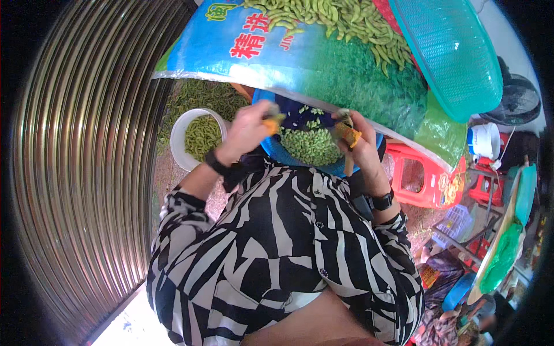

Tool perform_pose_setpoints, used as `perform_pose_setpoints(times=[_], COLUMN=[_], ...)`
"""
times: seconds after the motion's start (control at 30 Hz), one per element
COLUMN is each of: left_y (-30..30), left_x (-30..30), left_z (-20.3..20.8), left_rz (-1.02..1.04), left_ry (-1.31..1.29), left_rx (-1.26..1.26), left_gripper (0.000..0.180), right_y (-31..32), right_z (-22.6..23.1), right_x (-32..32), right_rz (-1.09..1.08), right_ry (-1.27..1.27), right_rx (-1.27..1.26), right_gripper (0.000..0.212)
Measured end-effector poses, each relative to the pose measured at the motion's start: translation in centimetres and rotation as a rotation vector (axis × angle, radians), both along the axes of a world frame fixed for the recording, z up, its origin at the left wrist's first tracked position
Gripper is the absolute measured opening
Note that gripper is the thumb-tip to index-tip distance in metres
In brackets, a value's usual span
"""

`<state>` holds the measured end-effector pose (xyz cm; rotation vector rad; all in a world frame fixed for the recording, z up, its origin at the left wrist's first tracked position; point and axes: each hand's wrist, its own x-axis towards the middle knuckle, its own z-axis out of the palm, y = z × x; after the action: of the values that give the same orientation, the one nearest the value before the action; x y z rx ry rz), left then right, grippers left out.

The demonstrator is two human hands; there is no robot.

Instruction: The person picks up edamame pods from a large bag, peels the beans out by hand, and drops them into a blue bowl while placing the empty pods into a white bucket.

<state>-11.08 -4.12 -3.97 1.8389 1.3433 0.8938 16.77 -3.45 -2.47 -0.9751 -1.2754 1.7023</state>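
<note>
Over a blue basin at my lap, both hands are raised with fingers curled in. Inside the basin lies a heap of shelled pale green beans, with a few more scattered on its dark far side. My left hand is at the basin's left side, closed and smeared by motion; yellow-orange covering shows at its fingertips. At the right side is my right hand, closed, with worn orange-yellow covering on the fingers. What either hand pinches is too small or blurred to name.
A printed plastic sheet covers the surface ahead, bearing piled green bean pods and a teal basket. Left stands a white bucket of pods, beside a ribbed metal shutter. Right are a red stool, a fan and people.
</note>
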Motion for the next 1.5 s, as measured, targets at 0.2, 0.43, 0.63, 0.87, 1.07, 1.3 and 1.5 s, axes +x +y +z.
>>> perform_pose_setpoints(times=[0.2, 0.43, 0.63, 0.87, 1.07, 1.3, 1.5], left_y=[-1.7, 7.9, 15.7, 12.6, 5.5, 3.9, 3.4], left_x=[-11.5, -2.2, 2.1, 4.5, 8.3, 9.5, 10.0], left_z=[-0.7, 7.3, 5.0, 6.0, 6.6, 5.2, 5.7], left_rz=[0.342, 0.083, 0.081, -0.037, -0.328, -0.346, -0.333], left_ry=[1.040, 0.416, 0.560, 0.419, -0.406, -0.416, -0.424], left_rx=[-0.026, 0.522, 0.586, 0.569, -0.331, -0.327, -0.220], left_gripper=[0.023, 0.018, 0.025, 0.026, 0.009, 0.010, 0.012], right_y=[-0.1, 0.2, -0.4, -0.9, -0.4, -1.4, -2.1], right_z=[-1.4, -1.2, -0.9, 0.1, 2.0, 1.9, 1.7], right_x=[1.9, 0.5, 0.7, 0.8, 0.1, 0.3, 0.5], right_rz=[-0.071, -0.044, -0.031, -0.101, -0.089, -0.028, -0.026], right_ry=[0.057, 0.117, 0.149, 0.090, 0.188, 0.366, 0.454], right_rx=[-0.022, -0.078, -0.046, -0.030, 0.091, -0.018, -0.035], right_gripper=[0.025, 0.027, 0.031, 0.038, 0.045, 0.047, 0.050])
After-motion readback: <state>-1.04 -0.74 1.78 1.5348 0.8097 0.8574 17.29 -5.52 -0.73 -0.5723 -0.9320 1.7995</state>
